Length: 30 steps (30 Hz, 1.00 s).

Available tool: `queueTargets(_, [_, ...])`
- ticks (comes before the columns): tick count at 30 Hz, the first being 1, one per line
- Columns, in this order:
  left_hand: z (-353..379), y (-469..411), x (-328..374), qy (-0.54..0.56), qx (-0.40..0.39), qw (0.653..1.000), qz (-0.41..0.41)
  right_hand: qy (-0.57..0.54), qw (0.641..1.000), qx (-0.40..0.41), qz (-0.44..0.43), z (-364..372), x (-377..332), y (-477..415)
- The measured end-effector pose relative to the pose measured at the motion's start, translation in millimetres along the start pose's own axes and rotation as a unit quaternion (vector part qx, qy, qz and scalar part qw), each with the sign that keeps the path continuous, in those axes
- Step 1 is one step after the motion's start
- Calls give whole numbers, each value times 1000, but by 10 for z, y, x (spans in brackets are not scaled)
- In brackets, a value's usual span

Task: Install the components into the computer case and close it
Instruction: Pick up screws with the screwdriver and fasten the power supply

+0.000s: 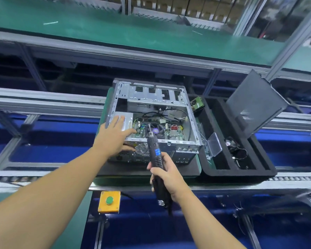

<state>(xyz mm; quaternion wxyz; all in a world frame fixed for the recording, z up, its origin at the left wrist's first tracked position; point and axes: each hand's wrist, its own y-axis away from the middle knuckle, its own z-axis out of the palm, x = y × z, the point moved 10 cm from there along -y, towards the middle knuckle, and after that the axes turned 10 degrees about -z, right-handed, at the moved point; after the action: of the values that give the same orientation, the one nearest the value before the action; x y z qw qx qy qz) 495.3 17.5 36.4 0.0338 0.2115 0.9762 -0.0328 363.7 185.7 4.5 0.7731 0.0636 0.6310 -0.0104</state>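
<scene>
An open computer case (192,123) lies on its side on a dark mat, showing the motherboard (169,131), cables and a silver power supply (127,117) at the left. My left hand (115,135) reaches over the case's near left corner with fingers spread, the fingertips at the power supply. My right hand (167,173) grips a black electric screwdriver (155,153); its tip points down into the case over the motherboard. The case's dark side panel (255,103) leans upright at the right.
A black foam tray (241,172) right of the case holds a hard drive (197,104), a clear plastic box (214,144) and small parts. A yellow box with a green button (109,201) sits on the near rail. Aluminium conveyor rails run left and right.
</scene>
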Motion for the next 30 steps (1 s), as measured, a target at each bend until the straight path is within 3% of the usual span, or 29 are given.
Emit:
queueTargets(2, [23, 2, 4, 30, -34, 999, 2, -19, 1000, -14, 13, 205, 26, -123])
queueTargets(4, [-12, -2, -40, 134, -81, 988, 7, -51, 998, -33, 22, 461, 100, -225])
queueTargets(6, [-135, 35, -242, 348, -86, 933, -17, -82, 995, -56, 25, 742, 198, -303])
queueTargets(8, [-130, 200, -730, 463, -8, 880, -107, -104, 990, -81, 46, 1017, 342, -346])
queueTargets(10, [71, 530, -1267, 461, 52, 858, -222, -97, 987, -110, 73, 1276, 525, -362])
queueTargets(12, [454, 888, -1647, 474, 34, 824, -308, -79, 981, -137, 109, 1513, 771, -371])
queueTargets(15, [1104, 1422, -1991, 539, -37, 730, -419, -43, 964, -198, 171, 1901, 1199, -362])
queueTargets(19, [1764, 2163, -2070, 575, -147, 626, -506, 39, 929, -294, 223, 2435, 1708, -276])
queueTargets(23, [2116, 2830, -2124, 604, -160, 505, -596, 173, 898, -316, 254, 2717, 2272, -201])
queueTargets(26, [2202, 3052, -2091, 603, -180, 475, -615, 270, 877, -306, 254, 2802, 2516, -209])
queueTargets(30, [2397, 3287, -1969, 595, -230, 471, -609, 378, 832, -318, 251, 2989, 2775, -149])
